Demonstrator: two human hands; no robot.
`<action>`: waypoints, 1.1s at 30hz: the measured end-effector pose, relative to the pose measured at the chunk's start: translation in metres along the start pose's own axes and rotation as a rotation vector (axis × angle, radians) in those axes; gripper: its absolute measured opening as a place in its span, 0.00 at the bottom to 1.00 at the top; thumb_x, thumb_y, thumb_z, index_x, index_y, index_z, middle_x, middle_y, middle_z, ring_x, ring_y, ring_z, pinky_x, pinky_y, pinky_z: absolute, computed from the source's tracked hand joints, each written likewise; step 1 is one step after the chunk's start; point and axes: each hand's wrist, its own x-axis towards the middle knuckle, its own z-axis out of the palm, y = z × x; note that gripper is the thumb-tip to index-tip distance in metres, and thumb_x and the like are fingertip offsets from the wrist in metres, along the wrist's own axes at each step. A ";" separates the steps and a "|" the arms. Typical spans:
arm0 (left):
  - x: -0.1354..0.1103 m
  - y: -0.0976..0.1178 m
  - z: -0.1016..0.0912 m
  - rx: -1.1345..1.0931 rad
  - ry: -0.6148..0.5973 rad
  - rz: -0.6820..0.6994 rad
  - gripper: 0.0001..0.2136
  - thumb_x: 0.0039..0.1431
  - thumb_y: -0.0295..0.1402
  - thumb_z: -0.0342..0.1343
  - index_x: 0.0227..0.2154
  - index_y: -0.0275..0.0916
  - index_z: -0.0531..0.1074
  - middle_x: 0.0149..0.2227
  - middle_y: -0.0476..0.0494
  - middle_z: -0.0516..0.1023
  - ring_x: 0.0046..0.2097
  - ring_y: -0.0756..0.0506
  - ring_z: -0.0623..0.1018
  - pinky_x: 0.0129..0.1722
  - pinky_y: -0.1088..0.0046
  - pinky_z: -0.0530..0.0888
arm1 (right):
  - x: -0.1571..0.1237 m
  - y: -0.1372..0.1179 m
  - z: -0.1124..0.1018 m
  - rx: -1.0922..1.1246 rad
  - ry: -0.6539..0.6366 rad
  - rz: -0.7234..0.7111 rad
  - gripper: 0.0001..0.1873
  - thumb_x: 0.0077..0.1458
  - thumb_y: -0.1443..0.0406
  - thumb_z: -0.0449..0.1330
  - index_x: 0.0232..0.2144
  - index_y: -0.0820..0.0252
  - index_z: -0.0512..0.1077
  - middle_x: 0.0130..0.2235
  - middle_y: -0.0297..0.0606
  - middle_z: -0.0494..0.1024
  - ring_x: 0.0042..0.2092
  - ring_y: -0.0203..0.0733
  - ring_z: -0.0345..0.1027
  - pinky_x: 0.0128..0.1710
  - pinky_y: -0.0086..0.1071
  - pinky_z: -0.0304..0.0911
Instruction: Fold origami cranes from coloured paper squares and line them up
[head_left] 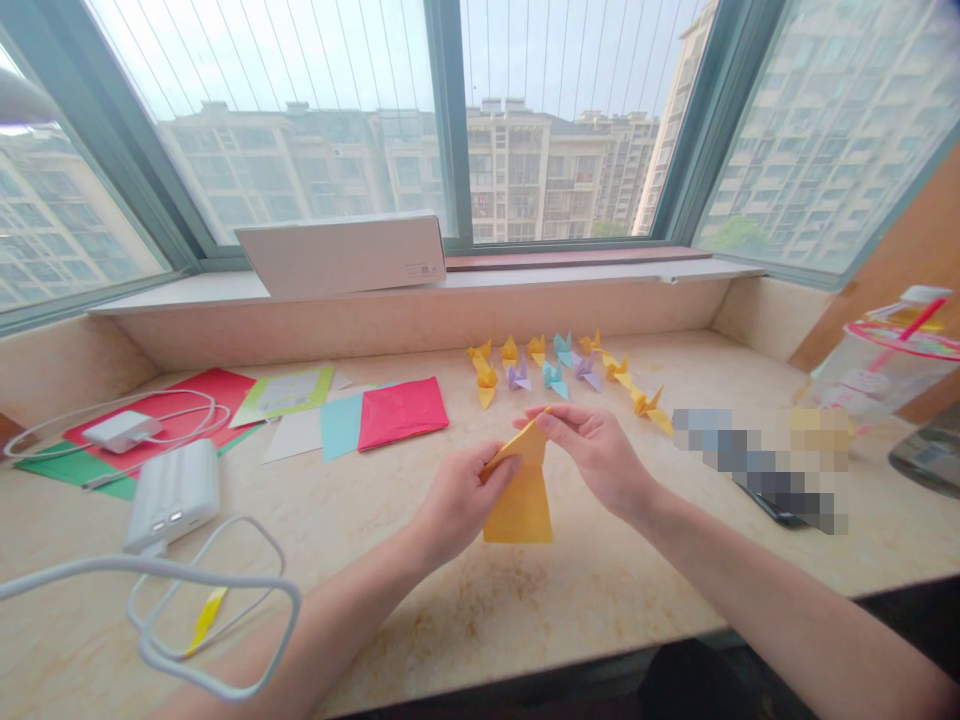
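A partly folded sheet of yellow origami paper (pixel 520 505) is held up between both hands over the stone counter. My left hand (pixel 471 490) grips its left edge, thumb across the front. At the paper's upper corner, my right hand (pixel 592 445) pinches with thumb and fingertips. The lower part of the paper hangs flat below the hands. Beyond them stand several folded paper cranes in yellow, blue and purple, among them a yellow crane (pixel 487 381), a blue crane (pixel 554 379) and a purple crane (pixel 517 373).
Left lie a red paper packet (pixel 403 412), coloured sheets, a white charger (pixel 122 431), a power bank (pixel 174 495) and a looped white cable (pixel 217 572). A white box (pixel 345 256) leans by the window. Right are a blurred-out dark object (pixel 772 490) and a plastic cup (pixel 885 370) with a straw.
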 end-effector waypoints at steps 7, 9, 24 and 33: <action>-0.003 0.002 0.001 -0.015 -0.082 0.038 0.19 0.67 0.46 0.44 0.27 0.37 0.66 0.23 0.52 0.63 0.26 0.51 0.64 0.24 0.76 0.57 | -0.001 0.006 0.001 0.022 -0.042 0.012 0.15 0.57 0.54 0.63 0.35 0.59 0.80 0.36 0.41 0.85 0.41 0.44 0.78 0.49 0.40 0.70; -0.002 0.003 0.000 0.014 -0.084 0.034 0.19 0.67 0.45 0.46 0.26 0.37 0.65 0.23 0.52 0.62 0.26 0.51 0.63 0.24 0.76 0.57 | -0.001 0.008 0.002 0.021 -0.024 0.006 0.16 0.58 0.53 0.62 0.36 0.60 0.79 0.36 0.41 0.85 0.40 0.44 0.79 0.47 0.39 0.70; -0.001 0.002 0.000 -0.048 -0.148 0.043 0.19 0.66 0.46 0.46 0.27 0.36 0.68 0.24 0.51 0.62 0.26 0.51 0.63 0.24 0.76 0.56 | 0.001 0.005 0.001 -0.035 0.063 -0.006 0.21 0.57 0.49 0.62 0.36 0.61 0.79 0.30 0.40 0.84 0.34 0.43 0.78 0.41 0.37 0.71; 0.002 0.002 -0.001 -0.236 0.028 0.024 0.21 0.63 0.50 0.51 0.31 0.35 0.74 0.27 0.46 0.75 0.30 0.47 0.73 0.28 0.75 0.67 | 0.003 0.005 -0.001 -0.046 -0.147 0.089 0.15 0.47 0.54 0.70 0.32 0.59 0.81 0.33 0.37 0.83 0.37 0.44 0.78 0.46 0.40 0.71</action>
